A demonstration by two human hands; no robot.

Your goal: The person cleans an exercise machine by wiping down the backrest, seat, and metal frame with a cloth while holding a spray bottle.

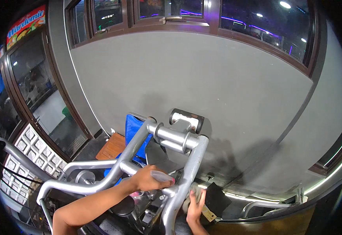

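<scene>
My left hand [149, 179] is closed around a clear plastic item [161, 176] with a pink part at its end, close to the crossbar of a silver tubular frame [116, 168]. To the right of the frame's front upright [190, 166], my right hand [195, 205] is closed on a greyish cloth [192, 194], which lies against the tube. The fingers partly hide the cloth. A pale label [209, 214] shows just beside my right hand.
Behind the frame are a blue pad [133, 131], a white-and-black padded part [187, 120] and a wooden box [111, 147]. A grey wall [194, 74] stands ahead, with a glass door [41, 86] at left. Curved silver tubes [18, 154] extend left.
</scene>
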